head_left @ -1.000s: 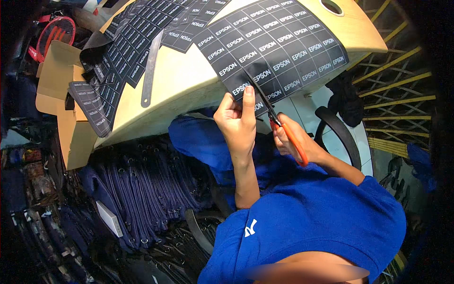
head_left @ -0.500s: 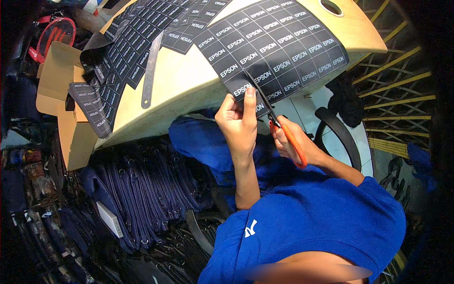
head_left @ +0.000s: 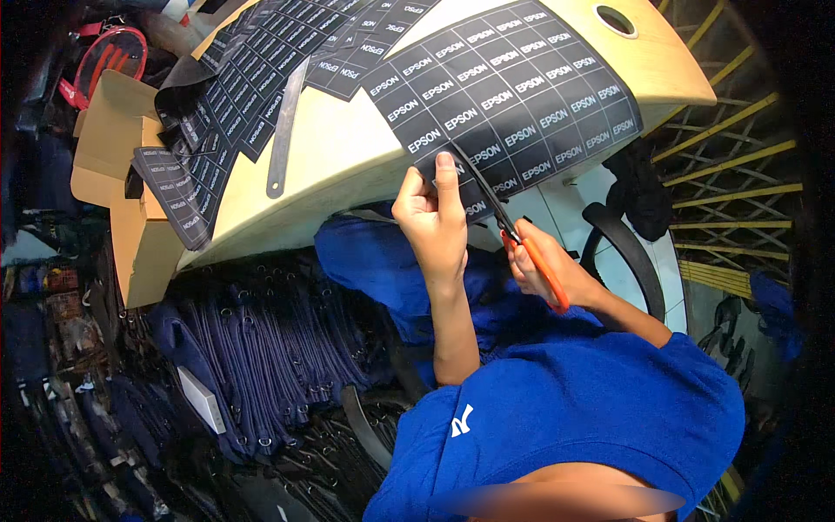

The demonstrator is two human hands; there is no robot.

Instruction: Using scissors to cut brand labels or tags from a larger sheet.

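Note:
A large black sheet printed with rows of white lettering in a grid lies over the near edge of the pale table. My left hand pinches its near left corner, thumb on top and fingers underneath. Orange-handled scissors sit in my right hand, fingers wrapped round the handles. Their dark blades reach up along a grid line beside my left thumb, with sheet on both sides of them. How far apart the blades stand, I cannot tell.
More printed black sheets lie piled on the table's left, beside a steel ruler. An opened cardboard box stands against that end. Dark blue straps with metal rings are heaped below. The table has a round hole at far right.
My left thumb has shifted slightly up and left along the sheet's corner. The scissors have moved a little right and down, and the view has shifted slightly.

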